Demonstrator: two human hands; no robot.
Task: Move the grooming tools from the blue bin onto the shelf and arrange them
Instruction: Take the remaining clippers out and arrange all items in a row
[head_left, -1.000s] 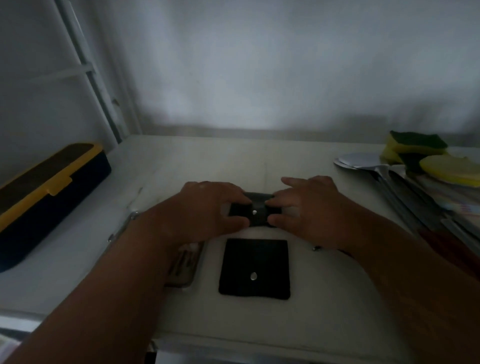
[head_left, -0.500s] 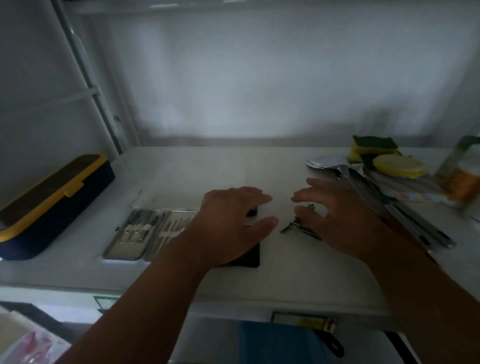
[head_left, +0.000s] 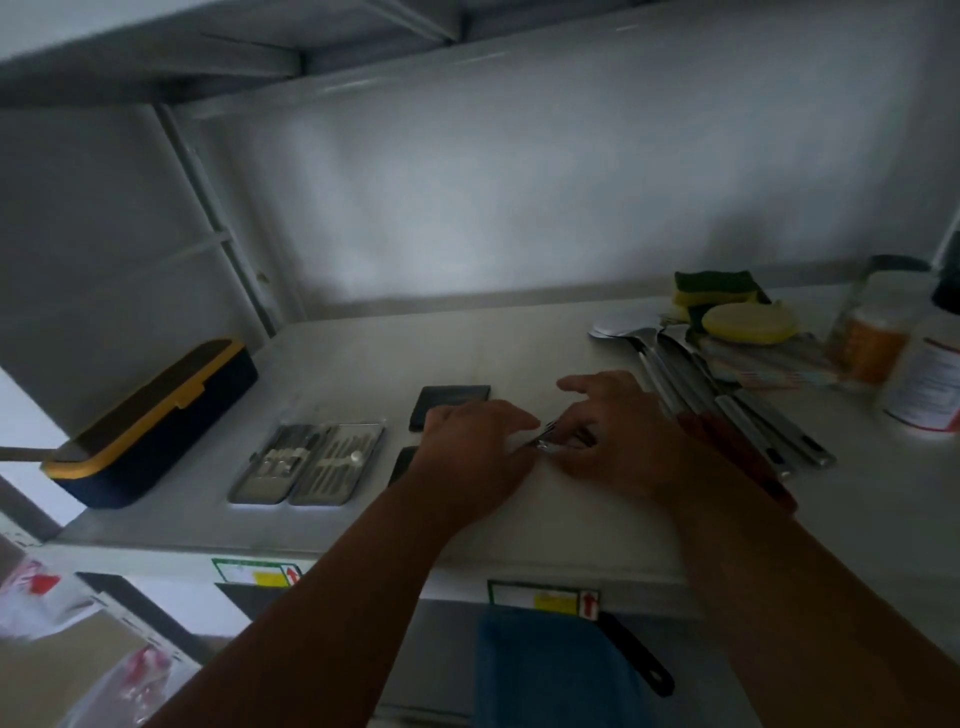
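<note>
Head view, both hands on metal tool (head_left: 556, 439), shelf-edge stickers (head_left: 545, 598) unreadable

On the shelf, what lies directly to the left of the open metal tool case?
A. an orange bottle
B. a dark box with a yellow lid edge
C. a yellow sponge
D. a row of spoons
B: the dark box with the yellow lid edge sits at the shelf's left end, just left of the open case; the sponge, spoons and orange bottle are all on the right side.
</note>
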